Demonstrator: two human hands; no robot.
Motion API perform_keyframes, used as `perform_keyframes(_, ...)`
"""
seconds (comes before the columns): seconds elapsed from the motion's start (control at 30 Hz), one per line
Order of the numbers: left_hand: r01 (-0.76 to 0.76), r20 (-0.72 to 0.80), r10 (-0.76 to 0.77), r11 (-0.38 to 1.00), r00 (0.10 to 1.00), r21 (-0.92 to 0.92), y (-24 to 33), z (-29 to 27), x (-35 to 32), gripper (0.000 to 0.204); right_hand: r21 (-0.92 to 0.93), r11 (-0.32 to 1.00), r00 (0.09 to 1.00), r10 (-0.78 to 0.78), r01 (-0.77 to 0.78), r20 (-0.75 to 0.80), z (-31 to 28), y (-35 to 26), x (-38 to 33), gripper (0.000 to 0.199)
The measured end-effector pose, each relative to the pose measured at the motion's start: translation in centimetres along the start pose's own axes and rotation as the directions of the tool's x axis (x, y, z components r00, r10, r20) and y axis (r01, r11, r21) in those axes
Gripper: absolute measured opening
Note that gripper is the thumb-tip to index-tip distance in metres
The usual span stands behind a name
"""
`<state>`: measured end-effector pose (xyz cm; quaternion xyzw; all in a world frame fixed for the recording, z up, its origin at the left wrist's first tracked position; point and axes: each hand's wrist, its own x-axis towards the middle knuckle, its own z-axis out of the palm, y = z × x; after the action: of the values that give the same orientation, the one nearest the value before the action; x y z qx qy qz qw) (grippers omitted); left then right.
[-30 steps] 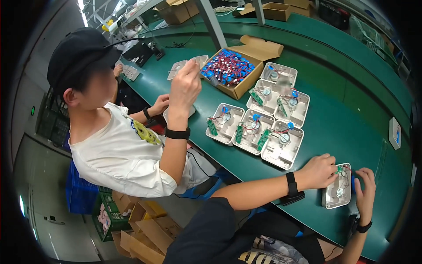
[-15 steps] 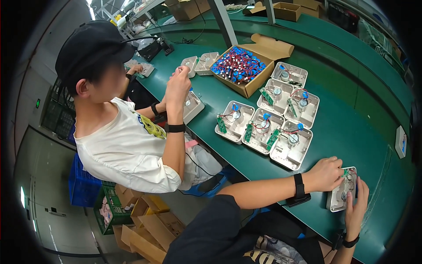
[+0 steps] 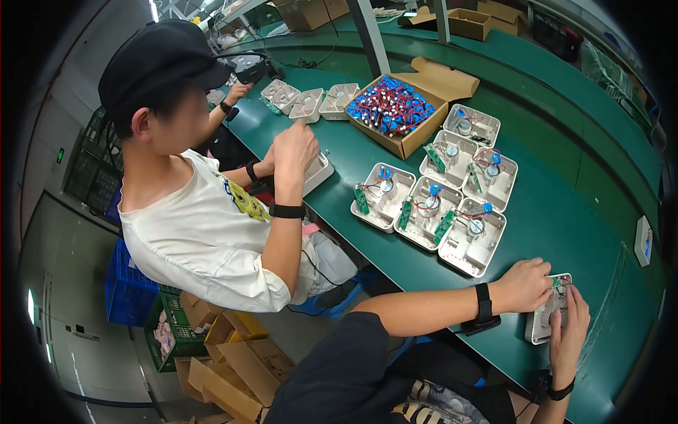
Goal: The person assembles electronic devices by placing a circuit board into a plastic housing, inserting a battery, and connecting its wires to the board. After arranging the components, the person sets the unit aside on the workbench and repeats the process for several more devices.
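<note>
A white plastic housing [image 3: 538, 326] lies at the table's near right edge, between my two hands. Inside its far end shows a small green circuit board [image 3: 560, 281] with thin wires. My left hand [image 3: 524, 285] comes over the housing's left side, its curled fingertips closed at the circuit board. Along the right side, my right hand [image 3: 571, 329] grips the housing, thumb over the inside and fingers bent toward the board. The fingertips partly hide the housing's contents. To the left stands a group of similar open housings [image 3: 472, 244] with green boards, wires and round metal parts.
An open cardboard box [image 3: 405, 145] holds many blue parts with red wires. At the left, a co-worker [image 3: 198, 233] handles another housing [image 3: 318, 174]. A small white case [image 3: 643, 242] lies at the far right of the green table [image 3: 558, 205]. Cardboard boxes [image 3: 240, 374] sit on the floor.
My right-hand fingers have shifted slightly toward the board end, while my left hand stays close by it. The co-worker's raised hands have lowered a little. The whole view has shifted slightly.
</note>
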<state>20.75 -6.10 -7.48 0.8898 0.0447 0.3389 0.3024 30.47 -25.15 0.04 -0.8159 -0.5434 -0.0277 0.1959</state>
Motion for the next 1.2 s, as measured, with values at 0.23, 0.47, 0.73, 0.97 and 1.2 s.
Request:
perform_keyframes(0.23, -0.004, 0.007, 0.004, 1.0, 1.0, -0.001, 0.3, -0.3, -0.1, 0.02, -0.145, 0.987, 0.996, -0.061, 0.071, 0.068, -0.6, 0.4, 0.0, 0.051)
perform_keyframes(0.47, 0.014, 0.021, -0.014, 1.0, 1.0, 0.003, 0.4, -0.7, -0.2, 0.019, -0.145, 0.987, 0.992, 0.085, -0.07, 0.097, -0.7, -2.1, 0.5, 0.057)
perform_keyframes(0.73, -0.005, -0.014, 0.004, 0.999, 1.0, -0.04, 0.9, -0.1, 0.0, 0.018, 0.035, 0.998, 0.999, 0.046, -0.047, 0.008, 0.0, -1.8, -2.9, 0.058)
perform_keyframes(0.97, 0.008, 0.07, -0.008, 1.0, 0.997, 0.001, -0.4, -2.5, -0.4, 0.017, -0.009, 0.998, 0.995, -0.055, 0.054, -0.088, 2.5, -4.1, -1.9, 0.072)
perform_keyframes(1.2, 0.007, 0.074, -0.005, 1.0, 0.997, -0.021, 1.4, -2.4, 1.4, 0.011, 0.032, 0.999, 0.996, -0.01, 0.013, -0.093, 1.1, -4.1, -2.9, 0.083)
